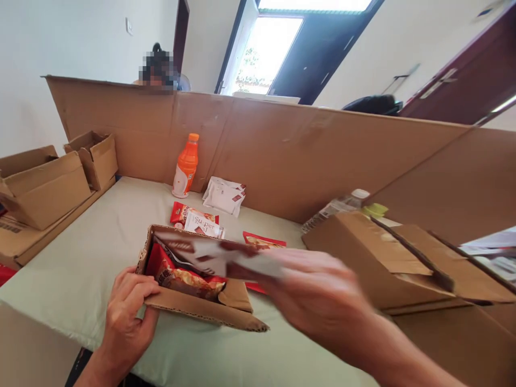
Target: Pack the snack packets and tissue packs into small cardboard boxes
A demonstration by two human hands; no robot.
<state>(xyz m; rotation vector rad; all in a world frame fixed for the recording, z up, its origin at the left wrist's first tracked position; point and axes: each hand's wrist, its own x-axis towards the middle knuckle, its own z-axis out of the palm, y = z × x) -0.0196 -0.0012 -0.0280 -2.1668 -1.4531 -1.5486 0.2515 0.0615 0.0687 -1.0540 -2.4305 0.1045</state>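
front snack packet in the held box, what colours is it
The front snack packet is mostly red, with a golden food picture; best seen in the head view.

Left grip (pixel 127 306) clasped, thumb (pixel 149 323) below fingers (pixel 135 285); right grip (pixel 318 285) pinched, blurred, forearm (pixel 395 346) slanting from lower right.

Head-worn view, looking forward and down (far doorway (pixel 258 59) included), close above left hand (pixel 128 306), right hand (pixel 318 290), pale tabletop (pixel 92 242)

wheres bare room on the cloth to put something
Bare: pale cloth between the left cardboard boxes and orange bottle; also between the forearms. Crowded: around the open box, with left hand, right hand and packets.
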